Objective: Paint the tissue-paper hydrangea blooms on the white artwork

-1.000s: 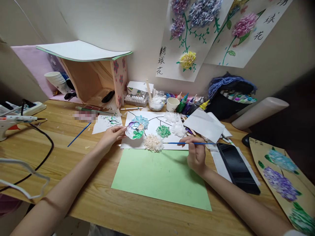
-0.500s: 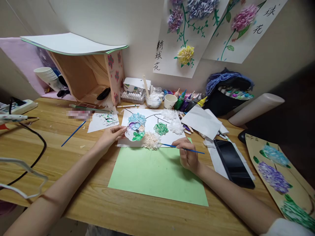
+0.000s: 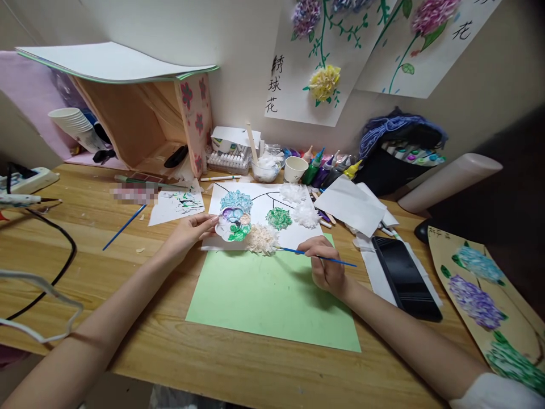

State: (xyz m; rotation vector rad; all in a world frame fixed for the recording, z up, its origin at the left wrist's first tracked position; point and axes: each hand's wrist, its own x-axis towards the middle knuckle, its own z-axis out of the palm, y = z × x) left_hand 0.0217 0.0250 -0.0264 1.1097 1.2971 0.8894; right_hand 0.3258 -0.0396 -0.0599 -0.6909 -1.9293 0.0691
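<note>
My left hand [image 3: 195, 229] pinches the edge of a small flower-shaped paint palette [image 3: 229, 232] with smears of green, purple and peach in its wells. My right hand [image 3: 323, 264] is closed around a thin blue paintbrush [image 3: 293, 250]. The brush tip reaches the right side of a peach, ruffled paper flower [image 3: 261, 238]. That flower lies at the lower edge of a white sheet [image 3: 213, 246] with black branch lines. On the same sheet are a blue flower [image 3: 235, 201], a green one [image 3: 279, 218] and two white ones [image 3: 305, 216]. Green paper [image 3: 272, 307] lies below.
A second blue brush [image 3: 124, 227] and a paint-marked paper scrap [image 3: 176, 205] lie to the left. Behind stand a paper cup [image 3: 295, 170], a tissue-filled bowl [image 3: 266, 168] and paint bottles [image 3: 315, 166]. A phone [image 3: 406, 278] rests at right; a cardboard box [image 3: 140, 119] stands back left.
The view has tilted down slightly, so the wall posters sit higher in the picture. Both hands keep their grips, with the brush tip still at the peach flower.
</note>
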